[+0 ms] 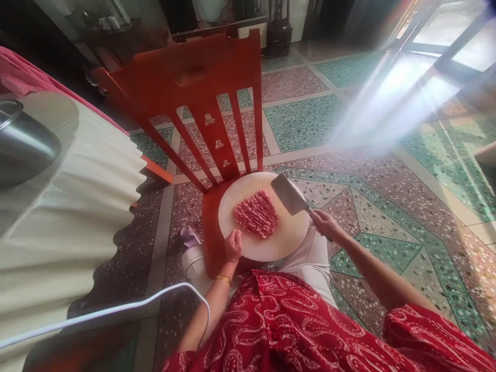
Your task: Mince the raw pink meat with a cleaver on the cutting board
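Note:
A round, pale cutting board rests on the seat of a red wooden chair. Minced meat lies on it in a flattened patch, scored with rows of chop marks. My right hand is wrapped round the handle of a cleaver, whose broad blade is over the right side of the board, apart from the meat. At the board's left front edge is my left hand, its fingers curled closed close to the meat. Whether anything is inside those fingers is hidden.
To the left stands a table with a cream scalloped cloth and a metal pot on it. A white cable crosses in front at lower left. The chair's slatted back rises behind the board. Bright light falls on the patterned floor.

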A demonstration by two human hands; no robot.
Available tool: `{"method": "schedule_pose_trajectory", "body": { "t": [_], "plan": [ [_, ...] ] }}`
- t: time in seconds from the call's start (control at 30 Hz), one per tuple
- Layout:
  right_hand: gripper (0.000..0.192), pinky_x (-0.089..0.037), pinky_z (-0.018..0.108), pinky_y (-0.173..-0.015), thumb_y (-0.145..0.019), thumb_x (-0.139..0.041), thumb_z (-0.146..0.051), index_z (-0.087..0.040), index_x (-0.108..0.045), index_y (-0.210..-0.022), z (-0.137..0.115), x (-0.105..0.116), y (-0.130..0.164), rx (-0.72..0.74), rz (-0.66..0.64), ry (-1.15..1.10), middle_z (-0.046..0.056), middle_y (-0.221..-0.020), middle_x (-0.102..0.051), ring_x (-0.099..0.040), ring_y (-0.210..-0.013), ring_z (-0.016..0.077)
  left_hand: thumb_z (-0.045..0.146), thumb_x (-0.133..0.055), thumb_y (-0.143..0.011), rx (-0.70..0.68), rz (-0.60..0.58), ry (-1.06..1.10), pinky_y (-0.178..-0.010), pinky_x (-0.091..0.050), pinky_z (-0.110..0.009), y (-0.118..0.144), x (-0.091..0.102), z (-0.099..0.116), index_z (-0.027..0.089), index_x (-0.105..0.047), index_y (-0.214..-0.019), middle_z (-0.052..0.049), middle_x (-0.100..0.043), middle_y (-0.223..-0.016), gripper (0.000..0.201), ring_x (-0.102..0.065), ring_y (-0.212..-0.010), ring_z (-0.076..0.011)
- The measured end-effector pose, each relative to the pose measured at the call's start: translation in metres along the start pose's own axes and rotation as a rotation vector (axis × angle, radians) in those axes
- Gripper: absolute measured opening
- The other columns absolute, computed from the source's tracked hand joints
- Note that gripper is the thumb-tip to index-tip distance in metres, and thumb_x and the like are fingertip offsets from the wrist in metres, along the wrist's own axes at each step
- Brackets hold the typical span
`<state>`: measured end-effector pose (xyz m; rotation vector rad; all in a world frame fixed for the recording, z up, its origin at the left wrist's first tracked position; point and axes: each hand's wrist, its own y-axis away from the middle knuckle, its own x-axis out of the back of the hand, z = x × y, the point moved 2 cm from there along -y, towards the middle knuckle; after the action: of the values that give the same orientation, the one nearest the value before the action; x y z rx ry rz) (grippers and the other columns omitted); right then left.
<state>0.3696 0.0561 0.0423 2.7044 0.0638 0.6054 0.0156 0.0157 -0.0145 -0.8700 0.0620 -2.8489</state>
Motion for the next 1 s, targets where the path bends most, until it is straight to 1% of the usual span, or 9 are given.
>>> {"method": "schedule_pose_trajectory", "body": {
  "t": [0.2,0.3,0.37,0.5,0.6,0.7,0.77,0.87,1.0],
  "plan": [
    [0.033,-0.031,0.019,-0.032,-0.087,-0.038,-0.043,-0.016,-0.057,-0.082,-0.026,-0.016,-0.051,-0.068,-0.182,0.127,-0.004,-0.050,-0.047,-0.039,-0.034,0.0069,0.038,-0.031,-0.091,-0.010,-0.008,-0.054,-0.058,-0.037,-0.023,0.001,-0.001,-0.001,0.020,-0.048,-0.070,0.000,-0.052,-0.063,0.032,-0.047,-0.056,-0.0119],
    [0.038,-0.033,0.021,-0.036,-0.089,-0.036,-0.045,-0.016,-0.062,-0.091,-0.052,-0.032,-0.071,0.125,-0.278,0.303,-0.001,-0.055,-0.054,-0.042,-0.038,0.0083,0.038,-0.030,-0.091,0.010,-0.004,-0.070,-0.056,-0.036,-0.024,0.000,0.000,-0.001,0.020,-0.049,-0.071,0.000,-0.051,-0.061,0.033,-0.047,-0.054,-0.0121],
    [0.039,-0.035,0.022,-0.043,-0.089,-0.038,-0.046,-0.020,-0.064,-0.103,-0.067,-0.035,-0.071,0.340,-0.248,0.484,0.002,-0.065,-0.062,-0.049,-0.047,0.0106,0.037,-0.030,-0.091,0.022,-0.005,-0.068,-0.055,-0.036,-0.024,0.000,-0.001,0.000,0.020,-0.049,-0.071,0.000,-0.050,-0.058,0.032,-0.047,-0.053,-0.0121],
    [0.038,-0.033,0.023,-0.048,-0.088,-0.044,-0.040,-0.031,-0.058,-0.123,-0.068,-0.034,-0.030,0.600,-0.170,0.858,0.005,-0.083,-0.066,-0.056,-0.058,0.0140,0.037,-0.033,-0.091,0.025,0.006,-0.076,-0.055,-0.036,-0.024,0.002,-0.004,0.000,0.021,-0.049,-0.068,0.000,-0.049,-0.057,0.032,-0.047,-0.053,-0.0122],
    [0.038,-0.036,0.023,-0.049,-0.087,-0.046,-0.031,-0.032,-0.058,-0.123,-0.042,-0.035,0.018,0.590,-0.195,1.001,0.005,-0.075,-0.064,-0.057,-0.057,0.0150,0.037,-0.032,-0.091,0.044,0.002,-0.029,-0.056,-0.038,-0.024,0.006,-0.003,0.001,0.020,-0.053,-0.072,-0.001,-0.053,-0.060,0.033,-0.049,-0.055,-0.0120],
    [0.038,-0.045,0.026,-0.054,-0.090,-0.040,-0.033,-0.030,-0.059,-0.122,-0.015,-0.033,0.058,0.575,-0.153,0.937,0.006,-0.079,-0.067,-0.061,-0.063,0.0173,0.038,-0.031,-0.092,0.064,0.012,0.055,-0.060,-0.043,-0.024,-0.003,0.013,0.001,0.019,-0.059,-0.090,-0.004,-0.061,-0.074,0.034,-0.055,-0.062,-0.0125],
    [0.039,-0.050,0.029,-0.062,-0.091,-0.038,-0.036,-0.029,-0.058,-0.124,-0.011,-0.029,0.074,0.556,-0.076,0.823,0.008,-0.093,-0.069,-0.065,-0.073,0.0196,0.037,-0.034,-0.092,0.035,0.065,0.042,-0.068,-0.047,-0.025,-0.026,0.034,-0.001,0.019,-0.059,-0.105,-0.007,-0.065,-0.090,0.033,-0.060,-0.073,-0.0136],
    [0.042,-0.053,0.034,-0.078,-0.089,-0.041,-0.038,-0.027,-0.056,-0.127,-0.026,-0.031,0.080,0.509,0.059,0.579,0.008,-0.111,-0.067,-0.066,-0.091,0.0232,0.030,-0.038,-0.090,-0.009,0.157,-0.131,-0.085,-0.046,-0.031,-0.085,0.064,-0.012,0.019,-0.057,-0.117,-0.010,-0.065,-0.106,0.035,-0.061,-0.095,-0.0185],
    [0.044,-0.054,0.036,-0.084,-0.086,-0.043,-0.042,-0.024,-0.060,-0.122,-0.041,-0.055,0.068,0.360,0.094,0.380,0.008,-0.109,-0.068,-0.065,-0.098,0.0262,0.023,-0.045,-0.086,0.077,-0.053,-0.415,-0.085,-0.047,-0.036,-0.173,0.071,-0.040,0.021,-0.059,-0.120,-0.010,-0.068,-0.102,0.036,-0.063,-0.091,-0.0227]
  ]
}}
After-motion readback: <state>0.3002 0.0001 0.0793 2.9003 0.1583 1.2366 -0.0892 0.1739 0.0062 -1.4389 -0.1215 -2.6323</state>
